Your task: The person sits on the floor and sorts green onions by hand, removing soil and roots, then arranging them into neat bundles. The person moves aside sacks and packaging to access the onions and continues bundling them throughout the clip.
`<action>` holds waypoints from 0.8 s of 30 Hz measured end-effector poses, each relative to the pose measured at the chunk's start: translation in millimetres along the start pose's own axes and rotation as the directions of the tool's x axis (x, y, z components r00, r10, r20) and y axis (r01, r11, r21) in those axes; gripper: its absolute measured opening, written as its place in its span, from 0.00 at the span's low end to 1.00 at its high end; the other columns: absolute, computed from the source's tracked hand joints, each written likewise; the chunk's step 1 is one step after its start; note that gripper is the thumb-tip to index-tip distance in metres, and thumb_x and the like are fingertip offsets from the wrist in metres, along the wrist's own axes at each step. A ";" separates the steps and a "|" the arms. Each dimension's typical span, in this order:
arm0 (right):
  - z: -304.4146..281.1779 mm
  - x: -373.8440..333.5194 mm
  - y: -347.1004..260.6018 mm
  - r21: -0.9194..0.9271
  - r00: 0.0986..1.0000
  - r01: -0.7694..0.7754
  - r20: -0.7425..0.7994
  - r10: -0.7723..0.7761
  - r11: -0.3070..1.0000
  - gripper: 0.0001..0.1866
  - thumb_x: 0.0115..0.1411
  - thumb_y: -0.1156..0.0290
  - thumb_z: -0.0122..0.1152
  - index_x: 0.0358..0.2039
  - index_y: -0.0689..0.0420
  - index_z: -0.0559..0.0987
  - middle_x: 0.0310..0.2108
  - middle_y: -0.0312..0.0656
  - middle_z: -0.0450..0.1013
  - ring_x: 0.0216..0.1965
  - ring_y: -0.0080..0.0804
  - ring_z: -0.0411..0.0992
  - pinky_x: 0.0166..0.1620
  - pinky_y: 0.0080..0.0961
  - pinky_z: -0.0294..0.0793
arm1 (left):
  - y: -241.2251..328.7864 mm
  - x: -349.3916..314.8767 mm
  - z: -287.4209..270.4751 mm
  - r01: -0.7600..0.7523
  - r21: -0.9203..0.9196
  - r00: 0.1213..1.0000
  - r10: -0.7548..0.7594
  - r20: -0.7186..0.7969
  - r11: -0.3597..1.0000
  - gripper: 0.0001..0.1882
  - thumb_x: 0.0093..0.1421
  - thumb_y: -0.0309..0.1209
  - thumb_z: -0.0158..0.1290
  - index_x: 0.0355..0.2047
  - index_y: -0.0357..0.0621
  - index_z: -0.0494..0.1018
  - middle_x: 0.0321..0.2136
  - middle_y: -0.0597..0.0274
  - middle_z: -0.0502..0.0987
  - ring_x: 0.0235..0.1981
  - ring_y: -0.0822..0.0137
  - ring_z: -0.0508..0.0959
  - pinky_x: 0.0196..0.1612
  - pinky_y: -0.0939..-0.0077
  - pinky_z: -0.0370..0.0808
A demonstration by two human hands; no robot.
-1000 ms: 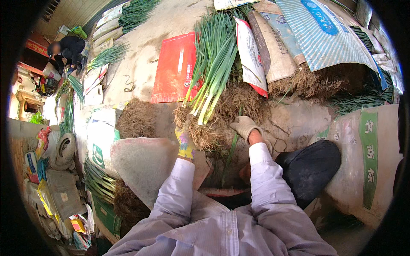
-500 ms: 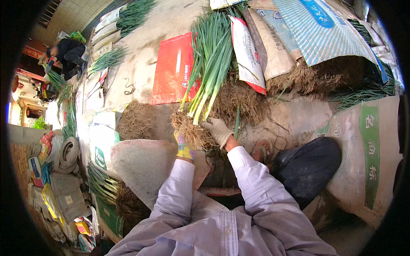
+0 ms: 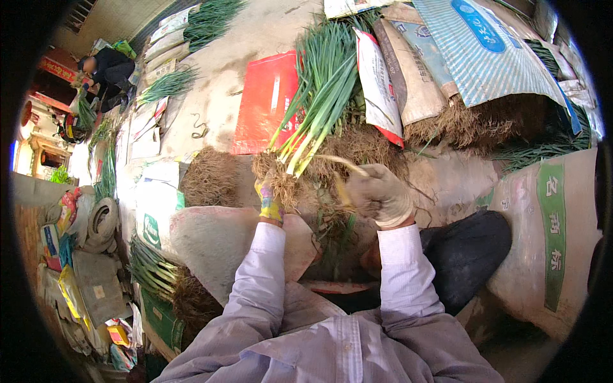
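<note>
Clearly, the yellow-patterned gloved left hand clamps long green onions by brown roots, fingertips hidden; the beige-gloved right hand (blurred to me) pinches a pale strip.

Gloved left hand, blurred right hand seemingly curled, forearms outstretched
</note>
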State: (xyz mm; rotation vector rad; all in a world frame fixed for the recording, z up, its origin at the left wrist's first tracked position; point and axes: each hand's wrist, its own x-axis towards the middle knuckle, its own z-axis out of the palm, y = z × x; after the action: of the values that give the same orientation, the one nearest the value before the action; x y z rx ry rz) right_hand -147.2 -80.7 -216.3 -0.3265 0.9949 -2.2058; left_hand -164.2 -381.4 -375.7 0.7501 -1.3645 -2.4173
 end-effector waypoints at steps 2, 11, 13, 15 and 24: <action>-22.1 8.9 50.0 -0.300 0.964 -0.121 -0.264 0.040 0.946 0.15 0.55 0.59 0.60 0.33 0.58 0.71 0.23 0.36 0.65 0.20 0.26 0.61 0.25 0.24 0.58 | 18.0 1.6 5.7 -0.051 0.042 0.999 0.051 0.020 0.998 0.15 0.59 0.26 0.56 0.46 0.34 0.72 0.38 0.53 0.79 0.34 0.63 0.81 0.32 0.71 0.80; -85.6 64.7 113.8 -0.718 0.722 -0.690 -0.677 0.140 0.087 0.32 0.56 0.42 0.58 0.51 0.53 0.76 0.42 0.41 0.79 0.38 0.51 0.78 0.40 0.40 0.77 | 102.1 -37.7 69.6 -0.404 0.284 0.905 0.334 0.264 0.870 0.19 0.56 0.22 0.57 0.49 0.35 0.71 0.38 0.59 0.80 0.36 0.67 0.80 0.39 0.74 0.77; -65.3 60.1 88.5 -0.323 0.761 -0.496 -0.609 0.224 0.806 0.34 0.55 0.39 0.58 0.52 0.52 0.75 0.44 0.40 0.78 0.40 0.47 0.77 0.42 0.40 0.77 | 116.9 -71.7 92.8 -0.610 0.556 0.790 0.378 0.483 0.565 0.21 0.55 0.22 0.57 0.51 0.36 0.70 0.39 0.53 0.80 0.38 0.63 0.80 0.40 0.72 0.77; -45.0 52.8 66.3 0.162 0.872 -0.127 -0.452 0.187 0.979 0.36 0.55 0.36 0.57 0.53 0.51 0.74 0.46 0.40 0.76 0.42 0.44 0.75 0.43 0.39 0.77 | 122.8 -110.9 113.1 -0.689 0.655 0.724 0.260 0.638 0.311 0.23 0.54 0.20 0.54 0.52 0.34 0.68 0.42 0.48 0.78 0.42 0.60 0.80 0.43 0.70 0.77; -9.9 37.1 48.9 0.422 0.935 0.290 -0.317 -0.160 0.859 0.36 0.54 0.42 0.62 0.55 0.56 0.71 0.48 0.41 0.73 0.46 0.36 0.74 0.50 0.34 0.76 | 131.3 -189.8 133.3 -0.885 0.142 0.288 -0.281 0.915 -0.443 0.30 0.49 0.30 0.52 0.56 0.51 0.67 0.32 0.61 0.70 0.30 0.59 0.74 0.27 0.67 0.73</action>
State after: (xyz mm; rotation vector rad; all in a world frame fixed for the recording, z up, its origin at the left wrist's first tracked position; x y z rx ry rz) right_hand -155.3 -123.3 -260.7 0.0904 0.5445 -2.6732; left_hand -83.4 -266.5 -149.2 -1.0971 -2.8653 0.0339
